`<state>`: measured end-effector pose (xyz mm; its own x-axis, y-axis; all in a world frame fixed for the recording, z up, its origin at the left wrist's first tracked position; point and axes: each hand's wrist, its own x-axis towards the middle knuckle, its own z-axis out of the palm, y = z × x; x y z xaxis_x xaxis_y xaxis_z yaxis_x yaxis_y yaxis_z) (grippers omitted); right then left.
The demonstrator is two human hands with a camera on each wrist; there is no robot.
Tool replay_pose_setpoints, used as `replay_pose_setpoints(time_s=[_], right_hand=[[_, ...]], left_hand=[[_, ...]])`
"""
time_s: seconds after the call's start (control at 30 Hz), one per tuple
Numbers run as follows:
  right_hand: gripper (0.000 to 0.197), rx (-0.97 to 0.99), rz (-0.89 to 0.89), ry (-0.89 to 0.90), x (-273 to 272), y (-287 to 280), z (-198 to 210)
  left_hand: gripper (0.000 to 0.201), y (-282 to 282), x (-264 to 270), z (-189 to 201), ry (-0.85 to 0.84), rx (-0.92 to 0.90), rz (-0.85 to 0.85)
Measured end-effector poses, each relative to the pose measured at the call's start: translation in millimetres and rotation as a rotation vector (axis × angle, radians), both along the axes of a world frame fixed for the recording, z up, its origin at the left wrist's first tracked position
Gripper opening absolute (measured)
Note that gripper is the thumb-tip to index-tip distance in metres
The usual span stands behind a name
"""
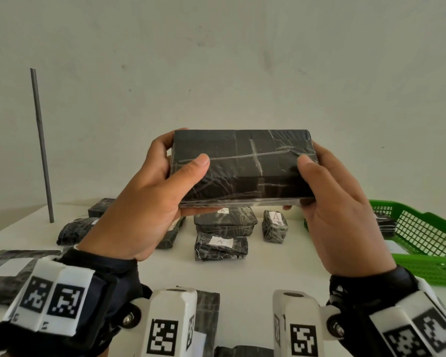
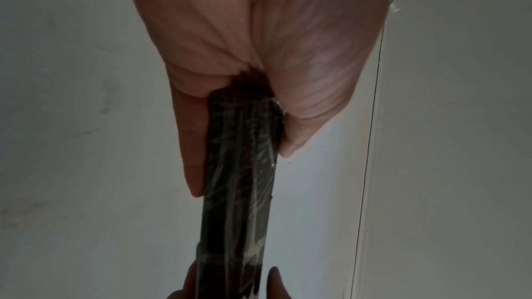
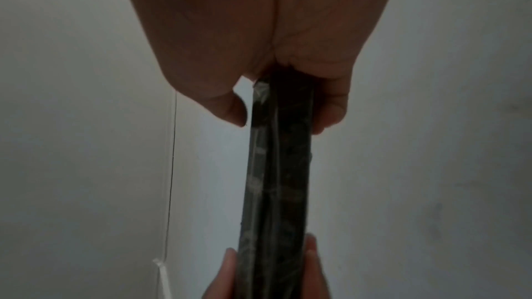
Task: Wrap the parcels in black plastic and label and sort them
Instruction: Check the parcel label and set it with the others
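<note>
I hold a flat rectangular parcel (image 1: pixel 242 166) wrapped in black plastic up in front of me, above the table, broad face toward me. My left hand (image 1: pixel 162 181) grips its left end, thumb on the front, fingers behind. At the other end my right hand (image 1: pixel 327 189) grips the same way. No label shows on the facing side. In the left wrist view the parcel (image 2: pixel 241 179) appears edge-on between thumb and fingers. The right wrist view shows the parcel (image 3: pixel 279 167) edge-on too.
On the white table (image 1: pixel 281 264) lie several black wrapped parcels, three with white "A" labels (image 1: pixel 219 241). A green mesh basket (image 1: pixel 422 235) stands at the right with a parcel inside. A grey pole (image 1: pixel 42 145) rises at the back left. Flat black bags (image 1: pixel 8 274) lie at the left.
</note>
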<state>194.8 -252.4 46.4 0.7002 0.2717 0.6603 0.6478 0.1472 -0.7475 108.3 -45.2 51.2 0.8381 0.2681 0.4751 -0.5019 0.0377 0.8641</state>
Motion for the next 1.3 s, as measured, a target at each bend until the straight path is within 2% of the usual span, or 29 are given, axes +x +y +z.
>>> replay_pose_setpoints(time_s=[0.07, 0.17, 0.3, 0.33, 0.4, 0.43, 0.47, 0.5, 0.53, 0.57, 0.6, 0.73, 0.77, 0.83, 0.9, 0.97, 1.17, 1.3], right_hand=[[0.024, -0.043, 0.004, 0.066, 6, -1, -2], [0.035, -0.115, -0.151, 0.005, 5, 0, -3], [0.059, -0.018, -0.199, -0.003, 11, 2, -8], [0.055, 0.021, -0.199, 0.021, 13, 2, -7], [0.030, 0.092, -0.187, 0.115, 11, 1, -2], [0.022, 0.103, -0.160, 0.178, 9, 1, -1], [0.020, 0.098, -0.140, 0.219, 9, 0, -1], [0.021, 0.087, -0.122, 0.235, 7, -1, -1], [0.022, 0.066, -0.109, 0.239, 9, -2, -3], [0.028, 0.040, -0.089, 0.242, 8, -1, -3], [0.037, 0.016, -0.065, 0.244, 8, 0, -4], [0.079, 0.064, -0.006, 0.174, 3, 6, -2], [0.080, 0.090, -0.015, 0.122, 2, 7, -1], [0.066, 0.170, -0.010, 0.040, 0, 9, -1], [0.049, 0.224, 0.005, 0.010, -3, 12, -3], [0.039, 0.217, 0.007, 0.008, -6, 16, -4], [0.055, 0.151, -0.010, 0.039, -13, 21, -4], [0.065, 0.120, 0.008, 0.035, -14, 16, 1]], left_hand=[[0.057, 1, 2, -2, 0.055, -0.017, -0.006], [0.057, -2, 3, -3, 0.160, -0.038, -0.069], [0.054, -3, 5, -4, 0.205, -0.025, -0.126], [0.051, -4, 4, -4, 0.199, -0.026, -0.146], [0.049, -6, 2, -4, 0.185, 0.002, -0.166], [0.054, -7, 2, -5, 0.176, 0.024, -0.153], [0.070, -9, 2, -5, 0.171, 0.049, -0.111], [0.094, -9, 3, -6, 0.164, 0.081, -0.053], [0.118, -10, 6, -7, 0.151, 0.111, 0.017], [0.133, -9, 8, -8, 0.118, 0.126, 0.071], [0.138, -9, 9, -8, 0.079, 0.120, 0.112], [0.136, -7, 10, -6, -0.057, 0.036, 0.188], [0.133, -7, 11, -5, -0.082, 0.016, 0.202], [0.122, -6, 13, -7, -0.109, -0.024, 0.204], [0.105, -7, 16, -9, -0.118, -0.042, 0.187], [0.093, -7, 19, -11, -0.126, -0.051, 0.163], [0.049, -9, 16, -10, -0.271, -0.002, 0.162], [0.045, -13, 14, -10, -0.301, 0.046, 0.170]])
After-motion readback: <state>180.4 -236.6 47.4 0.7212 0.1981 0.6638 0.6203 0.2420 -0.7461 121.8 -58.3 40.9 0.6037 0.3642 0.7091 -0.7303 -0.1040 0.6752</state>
